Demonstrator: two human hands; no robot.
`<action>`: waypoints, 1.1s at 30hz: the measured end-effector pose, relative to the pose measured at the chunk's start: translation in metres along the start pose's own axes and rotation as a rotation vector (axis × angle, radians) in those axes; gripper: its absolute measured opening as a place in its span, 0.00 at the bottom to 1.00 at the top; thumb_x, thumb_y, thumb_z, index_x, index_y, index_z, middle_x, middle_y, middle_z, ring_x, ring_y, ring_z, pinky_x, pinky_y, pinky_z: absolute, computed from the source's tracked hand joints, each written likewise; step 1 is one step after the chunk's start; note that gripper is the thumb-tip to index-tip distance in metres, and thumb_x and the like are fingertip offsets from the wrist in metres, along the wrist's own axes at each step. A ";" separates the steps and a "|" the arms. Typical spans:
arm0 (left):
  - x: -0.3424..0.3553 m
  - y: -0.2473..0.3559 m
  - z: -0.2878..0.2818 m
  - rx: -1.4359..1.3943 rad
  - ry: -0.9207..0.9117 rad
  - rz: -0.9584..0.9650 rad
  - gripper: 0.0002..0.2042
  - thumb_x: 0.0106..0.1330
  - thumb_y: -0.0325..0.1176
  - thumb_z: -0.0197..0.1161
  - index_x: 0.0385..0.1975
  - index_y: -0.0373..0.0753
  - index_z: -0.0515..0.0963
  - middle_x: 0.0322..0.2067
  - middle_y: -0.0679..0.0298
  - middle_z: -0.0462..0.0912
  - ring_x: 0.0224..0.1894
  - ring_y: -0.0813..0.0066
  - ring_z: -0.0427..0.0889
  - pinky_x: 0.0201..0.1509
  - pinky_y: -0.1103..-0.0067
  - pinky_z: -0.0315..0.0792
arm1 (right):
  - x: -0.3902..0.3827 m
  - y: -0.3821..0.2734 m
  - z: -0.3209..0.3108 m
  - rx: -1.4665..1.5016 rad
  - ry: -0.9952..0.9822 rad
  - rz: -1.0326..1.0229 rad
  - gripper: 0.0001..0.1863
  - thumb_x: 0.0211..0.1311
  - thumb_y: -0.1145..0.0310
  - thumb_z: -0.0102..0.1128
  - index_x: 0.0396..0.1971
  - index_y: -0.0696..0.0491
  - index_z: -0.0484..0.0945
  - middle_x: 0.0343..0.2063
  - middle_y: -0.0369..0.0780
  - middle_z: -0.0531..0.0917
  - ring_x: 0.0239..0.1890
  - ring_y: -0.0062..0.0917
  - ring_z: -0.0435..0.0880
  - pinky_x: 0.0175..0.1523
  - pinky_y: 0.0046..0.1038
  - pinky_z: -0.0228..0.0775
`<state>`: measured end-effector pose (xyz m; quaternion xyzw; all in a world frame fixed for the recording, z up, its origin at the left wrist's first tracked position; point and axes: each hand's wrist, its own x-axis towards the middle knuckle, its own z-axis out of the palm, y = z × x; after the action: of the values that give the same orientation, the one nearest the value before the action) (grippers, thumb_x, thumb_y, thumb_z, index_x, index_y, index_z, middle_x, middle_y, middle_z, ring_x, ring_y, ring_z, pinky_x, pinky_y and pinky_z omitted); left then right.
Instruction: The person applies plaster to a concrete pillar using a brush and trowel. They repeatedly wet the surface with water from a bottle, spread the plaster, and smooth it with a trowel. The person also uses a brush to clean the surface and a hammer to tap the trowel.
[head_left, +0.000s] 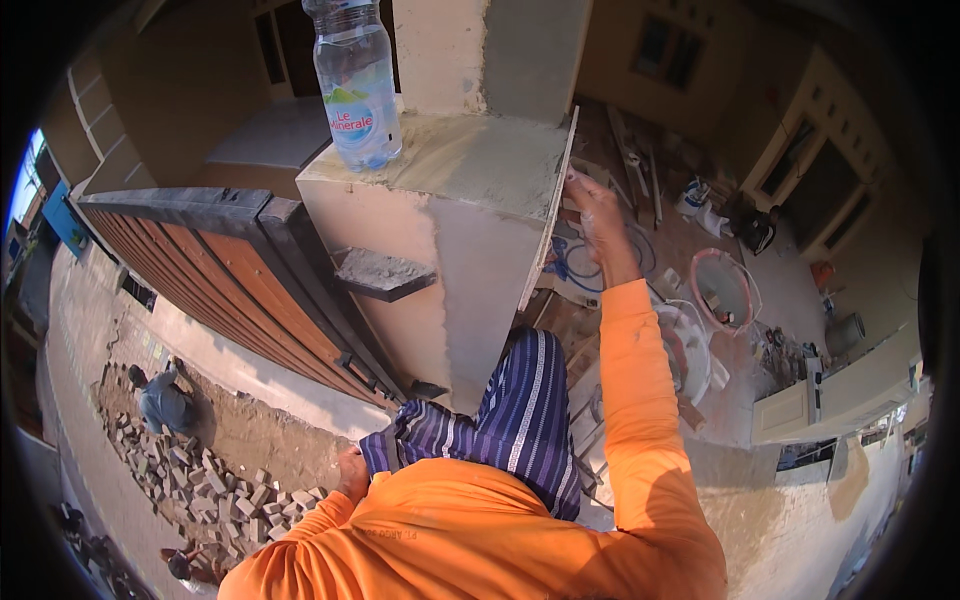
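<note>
A plastered masonry pillar (480,165) stands in front of me, with fresh grey mortar on part of its top ledge. Along its right edge runs a long, thin board (550,225), upright and slightly tilted. My right hand (600,220), dusted with pale powder, reaches out to that board from the right, with its fingers bent at the edge. Down by my knee in striped purple trousers is my left hand (352,472); its fingers are mostly hidden. On the ledge's left part stands a clear plastic water bottle (358,95).
A brown slatted gate (250,280) with a dark frame adjoins the pillar's left. Below it, a person (168,398) crouches beside a heap of paving blocks (215,490). At right lie a round pinkish tub (722,290), hoses and building clutter on a lower floor.
</note>
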<state>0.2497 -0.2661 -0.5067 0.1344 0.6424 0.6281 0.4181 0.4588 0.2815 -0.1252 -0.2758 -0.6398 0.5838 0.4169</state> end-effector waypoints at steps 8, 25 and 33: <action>0.030 -0.033 -0.023 0.996 -0.231 0.097 0.08 0.70 0.26 0.57 0.38 0.34 0.84 0.37 0.57 0.89 0.35 0.59 0.89 0.40 0.65 0.83 | -0.002 0.000 0.006 -0.011 0.057 0.006 0.26 0.75 0.47 0.60 0.61 0.51 0.83 0.50 0.34 0.86 0.54 0.22 0.80 0.55 0.32 0.72; 0.076 -0.061 -0.032 1.413 -0.139 0.135 0.10 0.72 0.32 0.57 0.36 0.34 0.84 0.38 0.53 0.90 0.37 0.55 0.89 0.39 0.63 0.82 | -0.006 -0.003 0.008 0.006 0.033 0.001 0.36 0.72 0.44 0.63 0.67 0.56 0.76 0.65 0.45 0.79 0.68 0.35 0.75 0.65 0.44 0.70; 0.080 -0.092 -0.061 1.468 -0.023 0.219 0.12 0.73 0.35 0.57 0.34 0.35 0.85 0.39 0.50 0.89 0.38 0.53 0.89 0.39 0.62 0.81 | -0.010 -0.005 0.011 0.009 0.069 -0.015 0.28 0.75 0.48 0.60 0.64 0.51 0.80 0.55 0.34 0.85 0.59 0.24 0.79 0.58 0.34 0.69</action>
<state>0.1895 -0.2689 -0.6291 0.4491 0.8755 0.0736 0.1624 0.4546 0.2667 -0.1216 -0.2890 -0.6244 0.5736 0.4445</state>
